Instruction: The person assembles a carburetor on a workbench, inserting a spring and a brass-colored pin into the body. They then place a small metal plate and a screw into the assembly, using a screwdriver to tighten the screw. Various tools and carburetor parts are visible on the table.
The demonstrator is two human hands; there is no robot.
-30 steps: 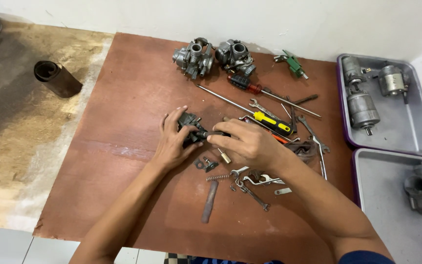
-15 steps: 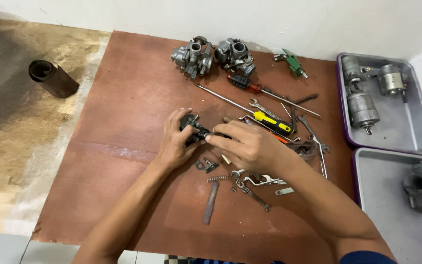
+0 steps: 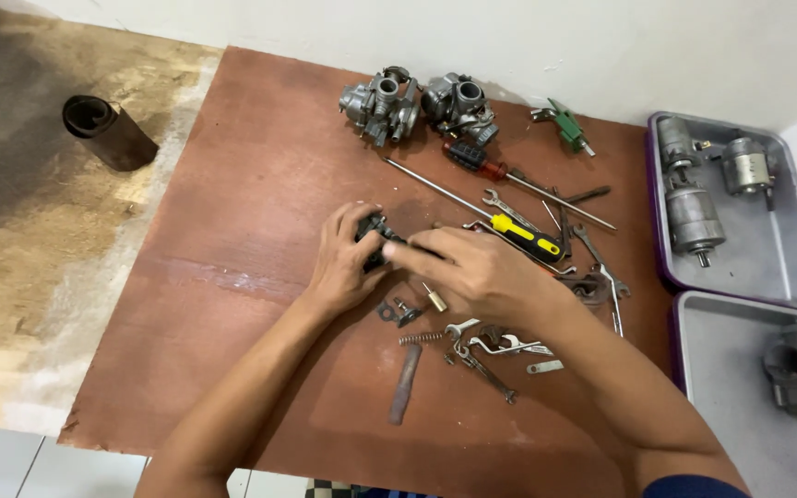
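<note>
My left hand [image 3: 348, 263] and my right hand [image 3: 472, 267] meet in the middle of a brown board [image 3: 232, 212], both closed around a small dark metal carburetor part [image 3: 375, 238]. Only the part's dark top shows between the fingers. Just below the hands lie a small brass jet [image 3: 435, 298], a dark bracket [image 3: 397, 314], a spring [image 3: 420, 337] and several small metal pieces [image 3: 491, 346]. A yellow-handled screwdriver [image 3: 528, 236] lies right of my right hand.
Two grey carburetors [image 3: 417, 101] stand at the board's far edge, with a red-handled screwdriver [image 3: 477, 161], a long rod [image 3: 440, 189], wrenches and a green tool [image 3: 566, 126] nearby. Two grey trays [image 3: 786, 249] with metal motor parts sit at right. A dark cylinder [image 3: 108, 132] lies at left.
Both hands stay on the dark part in the same spot; the fingers have shifted slightly around it. Nothing else on the board has moved.
</note>
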